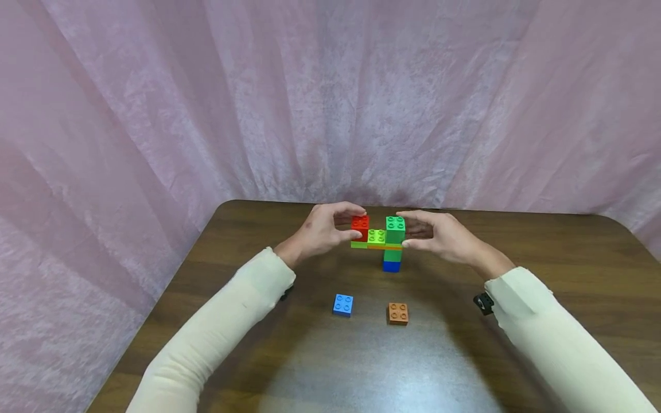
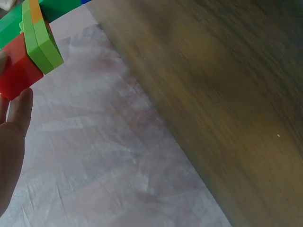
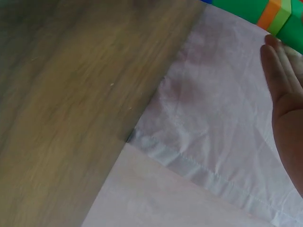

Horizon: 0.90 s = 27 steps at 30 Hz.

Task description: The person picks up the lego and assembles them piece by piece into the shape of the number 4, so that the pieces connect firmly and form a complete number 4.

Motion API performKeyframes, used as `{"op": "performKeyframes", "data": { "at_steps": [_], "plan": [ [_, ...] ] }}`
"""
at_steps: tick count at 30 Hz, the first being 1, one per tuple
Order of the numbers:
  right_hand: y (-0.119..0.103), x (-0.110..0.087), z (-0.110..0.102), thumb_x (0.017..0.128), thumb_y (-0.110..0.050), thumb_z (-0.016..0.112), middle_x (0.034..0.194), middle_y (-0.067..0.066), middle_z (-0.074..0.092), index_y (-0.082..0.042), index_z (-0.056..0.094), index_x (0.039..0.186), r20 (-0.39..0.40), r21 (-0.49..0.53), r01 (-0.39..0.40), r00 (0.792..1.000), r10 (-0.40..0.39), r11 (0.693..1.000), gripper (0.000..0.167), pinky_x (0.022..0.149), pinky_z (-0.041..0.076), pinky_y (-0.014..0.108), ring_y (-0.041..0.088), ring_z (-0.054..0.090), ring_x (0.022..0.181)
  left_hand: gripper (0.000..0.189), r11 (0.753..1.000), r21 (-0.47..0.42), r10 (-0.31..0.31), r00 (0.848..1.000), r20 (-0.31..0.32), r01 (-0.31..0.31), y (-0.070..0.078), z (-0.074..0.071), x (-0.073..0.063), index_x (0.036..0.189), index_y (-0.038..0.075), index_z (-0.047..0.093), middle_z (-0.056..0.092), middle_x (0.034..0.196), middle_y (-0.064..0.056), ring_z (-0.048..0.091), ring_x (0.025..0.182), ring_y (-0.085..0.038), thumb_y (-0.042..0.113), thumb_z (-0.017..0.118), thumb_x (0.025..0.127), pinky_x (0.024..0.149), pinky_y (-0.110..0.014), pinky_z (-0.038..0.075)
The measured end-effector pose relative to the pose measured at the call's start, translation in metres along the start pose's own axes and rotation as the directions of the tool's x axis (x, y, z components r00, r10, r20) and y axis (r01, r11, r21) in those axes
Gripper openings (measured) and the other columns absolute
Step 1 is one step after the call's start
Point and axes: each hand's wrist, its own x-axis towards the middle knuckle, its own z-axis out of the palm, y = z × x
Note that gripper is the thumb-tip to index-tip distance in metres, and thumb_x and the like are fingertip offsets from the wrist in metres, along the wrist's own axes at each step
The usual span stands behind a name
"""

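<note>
A toy brick structure point(image 1: 392, 255) of blue, green, orange and lime pieces rises from a single blue brick at its foot. On its left end sits a red brick point(image 1: 360, 228); a green brick point(image 1: 395, 230) tops its right end. My left hand point(image 1: 325, 228) pinches the red brick between thumb and fingers, also visible in the left wrist view. At the other end, my right hand point(image 1: 439, 234) holds the green brick at its right side, thumb in front and fingers behind. Lime studs point(image 1: 376, 236) show between the two bricks.
A loose blue brick point(image 1: 343, 305) and a loose brown brick point(image 1: 397, 314) lie on the wooden table point(image 1: 248, 241), nearer to me than the structure. A pink curtain point(image 1: 330, 103) hangs behind the table's far edge.
</note>
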Motion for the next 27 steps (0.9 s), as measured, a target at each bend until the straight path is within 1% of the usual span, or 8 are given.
{"op": "performKeyframes", "data": {
  "at_steps": [3,6,8,13,16,23,27],
  "plan": [
    [0.000,-0.009,0.001,0.090,-0.007,0.075,0.127,0.025,0.063,0.008,0.046,0.143,0.050,-0.001,0.007,0.999,-0.007,1.000,0.062,0.088,0.056,0.043,0.038,0.066,0.111,0.042,1.000,-0.010,-0.014,1.000,0.002,0.014,-0.001,-0.004,-0.001,0.122,0.004,0.068,0.069,0.120,-0.008,0.067,0.108,-0.020,0.003,0.081,0.083,0.096,-0.042,0.053],
    [0.001,-0.019,0.003,0.091,-0.011,0.074,0.123,0.024,0.066,0.011,0.050,0.139,0.098,-0.017,0.007,0.995,-0.005,1.000,0.058,0.089,0.056,0.043,0.037,0.066,0.110,0.041,1.000,-0.017,-0.023,1.000,0.005,0.023,-0.001,-0.006,-0.001,0.122,0.004,0.068,0.069,0.120,-0.008,0.066,0.108,-0.021,0.003,0.080,0.083,0.097,-0.045,0.052],
    [0.000,-0.027,0.005,0.091,-0.014,0.074,0.122,0.023,0.067,0.011,0.053,0.136,0.131,-0.022,-0.004,0.991,0.007,1.000,0.055,0.089,0.056,0.042,0.035,0.066,0.110,0.041,1.000,-0.013,-0.025,1.000,0.005,0.025,0.000,-0.007,-0.001,0.122,0.005,0.068,0.069,0.120,-0.008,0.067,0.108,-0.021,0.003,0.080,0.083,0.096,-0.043,0.053],
    [-0.005,-0.043,0.016,0.092,-0.021,0.075,0.120,0.023,0.067,0.010,0.058,0.131,0.230,0.009,-0.015,0.973,0.013,1.000,0.053,0.091,0.056,0.039,0.034,0.067,0.110,0.043,0.999,-0.011,-0.048,0.999,0.004,0.048,0.001,-0.008,-0.002,0.122,0.005,0.069,0.070,0.119,-0.008,0.067,0.106,-0.021,0.002,0.082,0.082,0.094,-0.038,0.055],
    [-0.007,-0.051,0.024,0.091,-0.023,0.076,0.120,0.023,0.068,0.010,0.059,0.130,0.278,0.023,-0.023,0.961,0.016,0.999,0.054,0.090,0.056,0.038,0.033,0.067,0.109,0.044,0.998,-0.033,-0.061,0.998,0.000,0.061,0.001,-0.007,-0.002,0.122,0.004,0.069,0.070,0.119,-0.008,0.067,0.106,-0.021,0.001,0.082,0.081,0.094,-0.039,0.054],
    [-0.009,-0.061,0.040,0.084,-0.024,0.082,0.117,0.017,0.070,0.007,0.064,0.125,0.327,-0.029,-0.002,0.945,0.011,1.000,0.054,0.089,0.056,0.041,0.030,0.068,0.107,0.046,0.992,-0.110,-0.067,0.998,-0.016,0.064,-0.001,-0.006,-0.001,0.122,0.002,0.068,0.070,0.119,-0.010,0.066,0.107,-0.024,-0.001,0.083,0.079,0.098,-0.049,0.051],
    [-0.011,-0.062,0.047,0.083,-0.024,0.083,0.114,0.014,0.071,0.006,0.067,0.121,0.329,-0.079,0.044,0.944,-0.015,0.996,0.051,0.086,0.057,0.037,0.026,0.069,0.102,0.046,0.979,-0.185,-0.086,0.996,-0.020,0.081,-0.001,-0.006,0.000,0.123,0.000,0.067,0.069,0.121,-0.013,0.066,0.110,-0.026,-0.002,0.082,0.080,0.099,-0.047,0.051]
  ]
}}
